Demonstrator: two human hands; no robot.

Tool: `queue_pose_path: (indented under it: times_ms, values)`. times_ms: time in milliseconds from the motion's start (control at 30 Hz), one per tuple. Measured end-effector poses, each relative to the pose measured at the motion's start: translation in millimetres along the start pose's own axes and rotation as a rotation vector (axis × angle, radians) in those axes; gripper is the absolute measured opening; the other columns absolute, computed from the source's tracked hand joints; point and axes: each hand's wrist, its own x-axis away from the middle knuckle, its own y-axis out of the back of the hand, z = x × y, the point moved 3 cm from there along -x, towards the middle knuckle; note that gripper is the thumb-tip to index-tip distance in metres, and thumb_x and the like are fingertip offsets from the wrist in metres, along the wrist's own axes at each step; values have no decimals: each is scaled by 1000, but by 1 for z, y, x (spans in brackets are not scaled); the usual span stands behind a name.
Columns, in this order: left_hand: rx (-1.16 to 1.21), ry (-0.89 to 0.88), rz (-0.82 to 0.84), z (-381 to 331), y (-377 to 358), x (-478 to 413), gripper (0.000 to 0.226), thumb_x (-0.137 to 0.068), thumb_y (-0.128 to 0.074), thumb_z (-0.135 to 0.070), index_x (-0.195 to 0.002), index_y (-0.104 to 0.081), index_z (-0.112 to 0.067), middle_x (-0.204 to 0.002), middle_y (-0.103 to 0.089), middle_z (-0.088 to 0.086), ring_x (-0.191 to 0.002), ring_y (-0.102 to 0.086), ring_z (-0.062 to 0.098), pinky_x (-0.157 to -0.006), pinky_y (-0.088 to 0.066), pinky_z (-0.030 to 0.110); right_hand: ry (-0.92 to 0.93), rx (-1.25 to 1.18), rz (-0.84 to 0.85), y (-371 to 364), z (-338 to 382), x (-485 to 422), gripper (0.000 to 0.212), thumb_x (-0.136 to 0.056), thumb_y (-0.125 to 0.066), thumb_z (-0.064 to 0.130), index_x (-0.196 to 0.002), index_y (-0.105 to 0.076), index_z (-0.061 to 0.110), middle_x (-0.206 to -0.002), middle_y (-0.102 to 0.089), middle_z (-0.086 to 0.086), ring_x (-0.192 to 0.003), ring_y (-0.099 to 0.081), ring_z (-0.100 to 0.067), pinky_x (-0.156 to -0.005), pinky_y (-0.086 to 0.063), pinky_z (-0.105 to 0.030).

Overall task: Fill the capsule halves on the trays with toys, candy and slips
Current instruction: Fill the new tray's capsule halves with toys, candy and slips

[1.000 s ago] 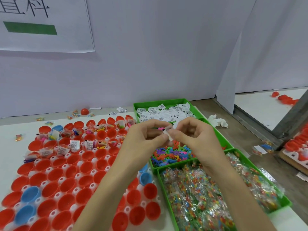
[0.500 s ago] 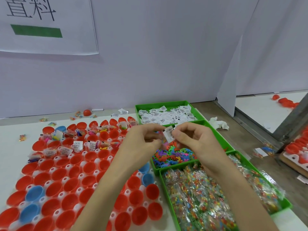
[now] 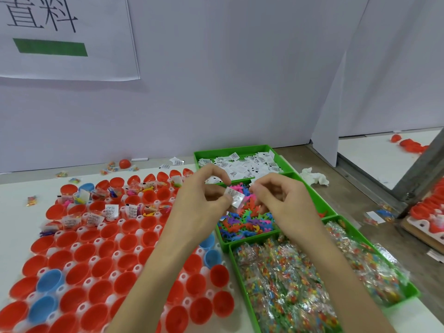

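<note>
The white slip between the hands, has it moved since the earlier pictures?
No, hardly. The white slip, pinched by the left hand, stays over the far end of the toy bin, only a touch further left.

At centre frame the left hand (image 3: 204,205) pinches a slip (image 3: 235,197); the right hand (image 3: 286,203) curls just beside it, contact unclear, over the toy bin (image 3: 240,242). Capsule halves (image 3: 84,252) fill the lower left.

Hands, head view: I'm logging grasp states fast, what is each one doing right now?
Left hand: pinches a white slip.
Right hand: fingers curled beside that slip; too blurred to tell whether it holds anything.
</note>
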Motion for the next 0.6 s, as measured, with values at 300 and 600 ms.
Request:
queue_pose_path:
  times_ms: [300, 600]
  values:
    - [-96, -63, -44, -5, 5, 0, 27, -92, -64, 0, -84, -77, -22, -71, -75, -9, -65, -72, 2, -62, -54, 11, -109, 615, 273, -21, -24, 4, 10, -90, -70, 28, -87, -73, 37, -79, -53, 19, -73, -54, 0, -72, -43, -25]
    - [-77, -33, -61, -7, 9, 1, 27, -91, -67, -2, -88, -77, -26, -76, -76, -12, -67, -72, 0, -65, -54, 10, -161, 578, 186, -18, -30, 2, 11, -87, -74, 23, -82, -71, 33, -70, -53, 18, -65, -50, 2, -57, -34, -13]
